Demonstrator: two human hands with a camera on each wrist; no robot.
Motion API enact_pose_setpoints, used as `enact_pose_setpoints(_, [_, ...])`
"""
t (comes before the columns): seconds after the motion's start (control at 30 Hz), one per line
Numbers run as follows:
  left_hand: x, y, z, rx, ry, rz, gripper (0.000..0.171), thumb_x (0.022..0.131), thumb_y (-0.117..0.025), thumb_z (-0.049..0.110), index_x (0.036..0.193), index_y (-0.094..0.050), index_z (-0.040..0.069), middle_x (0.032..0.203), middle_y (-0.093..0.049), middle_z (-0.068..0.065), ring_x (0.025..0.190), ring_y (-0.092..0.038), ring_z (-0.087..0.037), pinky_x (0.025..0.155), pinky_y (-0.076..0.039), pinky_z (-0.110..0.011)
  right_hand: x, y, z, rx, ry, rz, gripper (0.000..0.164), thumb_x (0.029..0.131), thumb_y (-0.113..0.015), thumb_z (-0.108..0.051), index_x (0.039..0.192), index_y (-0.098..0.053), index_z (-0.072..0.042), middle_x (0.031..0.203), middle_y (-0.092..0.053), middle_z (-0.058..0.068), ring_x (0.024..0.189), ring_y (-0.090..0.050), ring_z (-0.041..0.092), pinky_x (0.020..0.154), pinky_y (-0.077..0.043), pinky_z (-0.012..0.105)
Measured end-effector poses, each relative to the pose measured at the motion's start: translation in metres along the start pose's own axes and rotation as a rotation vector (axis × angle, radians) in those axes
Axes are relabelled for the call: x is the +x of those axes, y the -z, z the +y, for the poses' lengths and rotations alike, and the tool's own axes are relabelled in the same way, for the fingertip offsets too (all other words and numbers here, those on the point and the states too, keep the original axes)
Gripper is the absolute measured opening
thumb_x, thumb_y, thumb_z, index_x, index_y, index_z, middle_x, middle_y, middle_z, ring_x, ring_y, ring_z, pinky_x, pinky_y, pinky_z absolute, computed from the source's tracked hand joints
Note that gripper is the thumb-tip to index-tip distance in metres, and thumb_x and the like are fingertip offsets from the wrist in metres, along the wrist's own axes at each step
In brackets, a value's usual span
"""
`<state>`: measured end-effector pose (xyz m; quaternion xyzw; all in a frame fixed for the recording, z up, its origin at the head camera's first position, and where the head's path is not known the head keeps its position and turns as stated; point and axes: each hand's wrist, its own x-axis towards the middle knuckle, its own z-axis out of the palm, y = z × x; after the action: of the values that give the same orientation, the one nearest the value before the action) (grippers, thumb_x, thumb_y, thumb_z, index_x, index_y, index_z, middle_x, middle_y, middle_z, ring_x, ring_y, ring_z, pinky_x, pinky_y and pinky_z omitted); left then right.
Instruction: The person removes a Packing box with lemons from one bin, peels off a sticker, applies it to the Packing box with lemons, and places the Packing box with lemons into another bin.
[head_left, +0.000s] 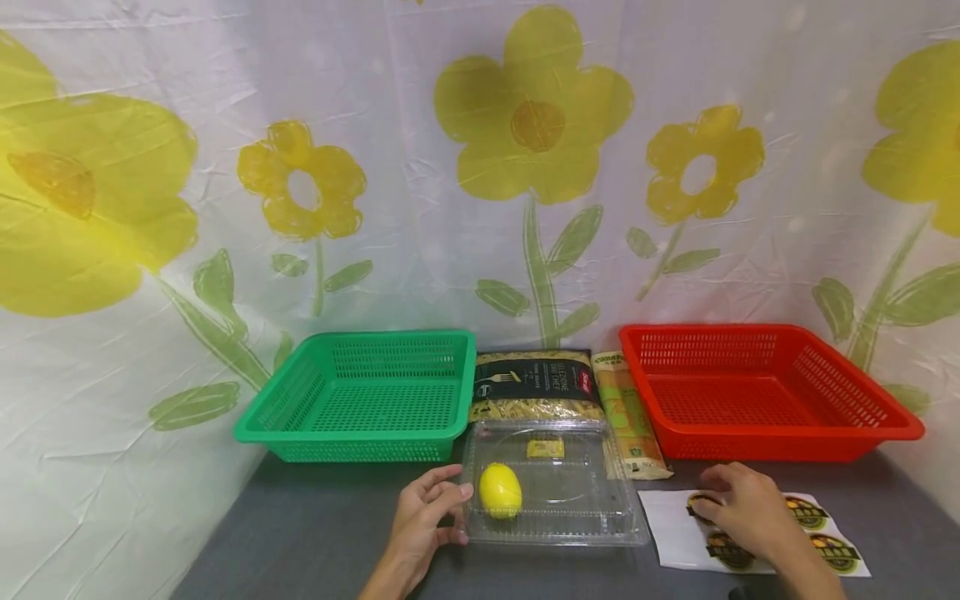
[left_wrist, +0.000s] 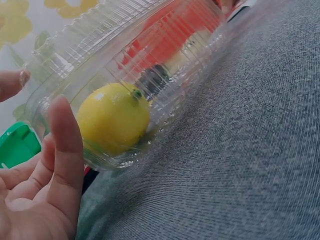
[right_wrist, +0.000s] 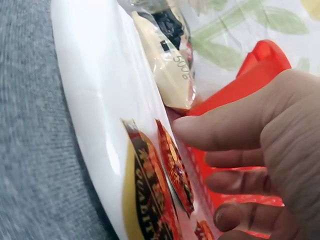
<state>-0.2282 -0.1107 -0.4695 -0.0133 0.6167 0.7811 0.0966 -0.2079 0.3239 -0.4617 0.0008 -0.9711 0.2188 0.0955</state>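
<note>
A clear plastic clamshell container [head_left: 558,492] lies on the dark tabletop with its lid down. Through its side a yellow lemon [left_wrist: 114,119] shows at the left end. My left hand [head_left: 427,517] is at the container's left edge, thumb and fingers on either side of the corner, not curled round it. To the right lies a white sheet of round dark stickers [head_left: 675,533]. Over this sheet hovers my right hand [head_left: 750,508], its fingers loosely bent. In the right wrist view the thumb [right_wrist: 215,127] is close to the stickers, with nothing seen between thumb and fingers.
A green basket [head_left: 352,437] stands at the back left, a red basket [head_left: 787,433] at the back right. Between them lie a pasta bag [head_left: 536,387] and a narrow orange-green packet [head_left: 633,417]. A flower-printed curtain [head_left: 420,250] hangs behind.
</note>
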Motion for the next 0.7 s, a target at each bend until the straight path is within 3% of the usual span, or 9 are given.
enact_pose_setpoints(0.33, [-0.0011,0.0002,-0.0002,-0.014,-0.008,-0.013,0.064,0.088,-0.076,0.018,0.14,-0.047,-0.006,0.08,-0.062,0.0,0.059,-0.057,-0.013,0.05,-0.056,-0.029,0.0053,0.0029,0.001,-0.033,-0.08,-0.144,0.04,0.073,-0.088,-0.028,0.098,-0.073,-0.002,0.09,-0.07,0.006,0.086,-0.066,0.027,0.076,-0.054,0.054])
enact_pose_setpoints(0.7, [-0.0034,-0.0017,0.0005,-0.015,-0.02,-0.014,0.064,0.09,-0.072,0.014,0.143,-0.043,-0.006,0.078,-0.06,0.0,0.054,-0.054,-0.012,0.048,-0.055,-0.028,0.0034,-0.001,0.0051,0.001,-0.093,-0.108,0.039,0.072,-0.089,-0.025,0.096,-0.066,-0.005,0.086,-0.062,0.003,0.08,-0.059,0.022,0.067,-0.048,0.043])
